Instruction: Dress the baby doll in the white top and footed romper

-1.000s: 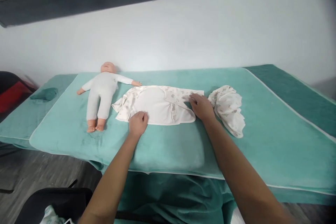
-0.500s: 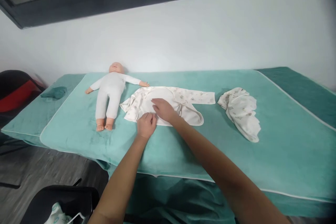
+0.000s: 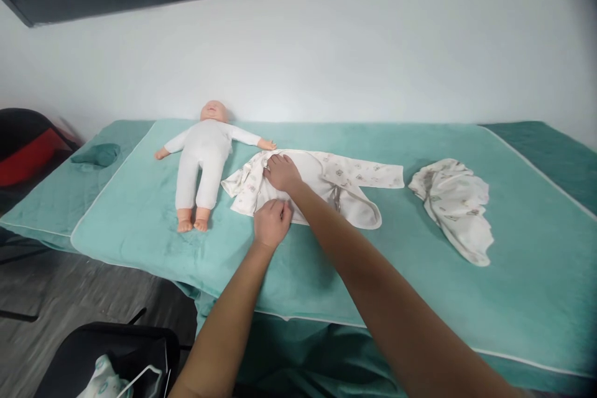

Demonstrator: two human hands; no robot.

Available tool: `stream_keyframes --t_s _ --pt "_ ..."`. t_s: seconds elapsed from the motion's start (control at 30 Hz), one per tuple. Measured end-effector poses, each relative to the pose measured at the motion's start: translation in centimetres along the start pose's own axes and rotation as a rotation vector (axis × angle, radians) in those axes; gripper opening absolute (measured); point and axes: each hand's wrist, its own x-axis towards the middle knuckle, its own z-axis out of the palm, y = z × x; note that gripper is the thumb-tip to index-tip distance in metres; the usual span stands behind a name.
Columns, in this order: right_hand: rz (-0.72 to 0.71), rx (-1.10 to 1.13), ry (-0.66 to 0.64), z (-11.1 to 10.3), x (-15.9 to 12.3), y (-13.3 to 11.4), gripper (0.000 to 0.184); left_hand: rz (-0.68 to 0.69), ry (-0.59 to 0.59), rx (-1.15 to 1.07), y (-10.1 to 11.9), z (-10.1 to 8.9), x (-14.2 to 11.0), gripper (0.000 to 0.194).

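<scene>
A white patterned baby shirt [image 3: 368,174] lies spread on the green bed, its front laid open with the plain inner side showing. My left hand [image 3: 273,222] is closed at its lower edge, the fingers curled on the cloth. Above it, my right hand [image 3: 283,174] has bent fingers gripping the left front panel near the neckline; the fingertips are partly hidden. Left of the shirt, a baby doll [image 3: 204,149] in a white suit rests on its back with arms spread, one hand close to the collar.
Crumpled patterned baby clothing [image 3: 454,208] lies to the right on the green cover [image 3: 349,286]. The bed has a face hole [image 3: 96,155] at the left. A black chair [image 3: 107,348] with a patterned cloth [image 3: 103,379] stands at lower left. A white wall [image 3: 326,62] rises behind.
My right hand has moved up and left over the shirt, from its middle to the left front panel. My left hand stays at the lower edge. The whole view has shifted slightly.
</scene>
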Motion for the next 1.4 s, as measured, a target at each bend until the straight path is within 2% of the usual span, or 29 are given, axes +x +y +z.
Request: stream_keyframes --t_s 0.17,0.3,0.47,0.57,0.77,0.93,1.1,1.4 --pt "0.143 0.020 0.063 0.1 -1.2 -0.4 0.058 -0.027 0.003 0.008 0.0 0.0 0.0 0.036" --pt "0.248 0.017 0.022 -0.2 -2.9 0.4 0.064 -0.025 0.027 0.013 -0.1 0.1 0.0 0.038" --pt "0.305 -0.028 0.056 -1.2 -5.3 4.3 0.065 -0.018 0.036 0.016 -0.1 0.2 0.0 0.036" --pt "0.272 -0.028 0.052 -2.0 -6.2 7.0 0.063 0.010 0.028 0.016 0.0 0.1 -0.1 0.035" --pt "0.205 -0.016 -0.013 -2.5 -5.8 9.8 0.066 0.113 0.007 0.023 0.3 -0.3 -0.4 0.038" --pt "0.170 -0.013 -0.052 -2.2 -4.4 10.8 0.067 0.156 -0.015 0.033 0.4 -0.3 -0.4 0.039" --pt "0.161 -0.006 -0.064 -2.3 -3.8 11.3 0.067 0.159 0.014 0.060 0.4 -0.2 -0.2 0.038" --pt "0.186 -0.014 -0.023 -2.3 -4.3 10.0 0.063 0.118 0.012 0.076 0.4 -0.2 -0.1 0.036"
